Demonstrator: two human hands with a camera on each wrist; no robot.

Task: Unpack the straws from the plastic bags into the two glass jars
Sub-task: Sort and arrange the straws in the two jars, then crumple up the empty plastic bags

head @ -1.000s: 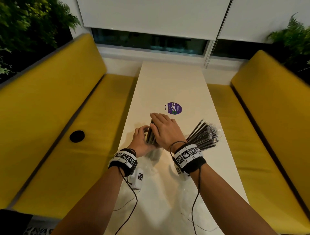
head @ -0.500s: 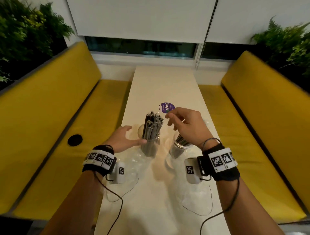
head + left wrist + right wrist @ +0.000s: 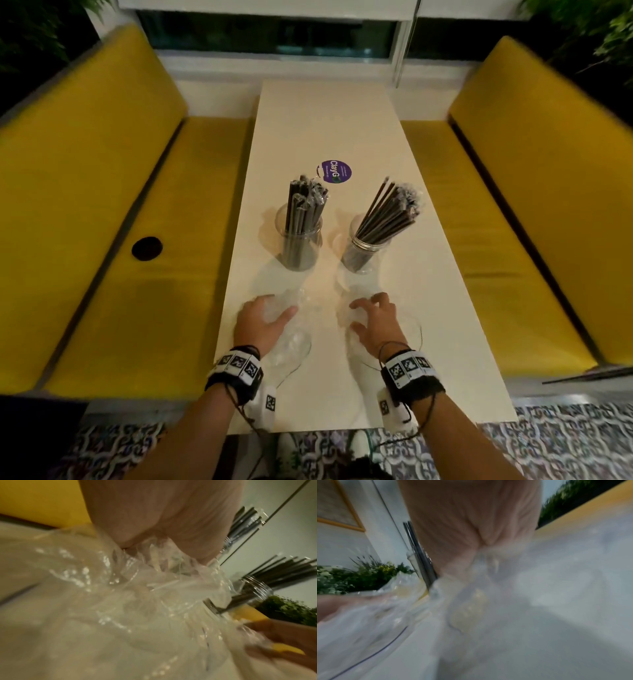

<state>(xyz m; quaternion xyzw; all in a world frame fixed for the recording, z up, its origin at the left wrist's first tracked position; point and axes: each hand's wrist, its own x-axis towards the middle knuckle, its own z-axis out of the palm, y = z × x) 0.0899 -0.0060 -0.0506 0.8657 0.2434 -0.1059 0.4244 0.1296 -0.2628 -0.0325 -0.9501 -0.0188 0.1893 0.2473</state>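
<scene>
Two glass jars stand mid-table in the head view, each packed with black straws: the left jar (image 3: 299, 240) holds an upright bundle (image 3: 306, 205), the right jar (image 3: 363, 251) a bundle (image 3: 388, 212) leaning right. Nearer me lie two crumpled clear plastic bags. My left hand (image 3: 274, 306) is on the left bag (image 3: 291, 346), and the left wrist view shows its fingers (image 3: 137, 550) bunching the film (image 3: 120, 588). With curled fingers my right hand (image 3: 358, 317) claws the right bag (image 3: 342, 293); the blurred right wrist view shows film (image 3: 471, 601) gathered at that hand (image 3: 481, 555).
The long white table (image 3: 325, 113) runs away from me between two yellow benches (image 3: 102, 171) (image 3: 534, 178). A purple round sticker (image 3: 337, 171) lies beyond the jars. A black disc (image 3: 146, 248) sits on the left bench. Wrist cables trail over the near table edge.
Both hands have left the left jar's straws and pulled back toward me, landing on the two plastic bags. The jars stand untouched, and the head view has drawn back and tilted down.
</scene>
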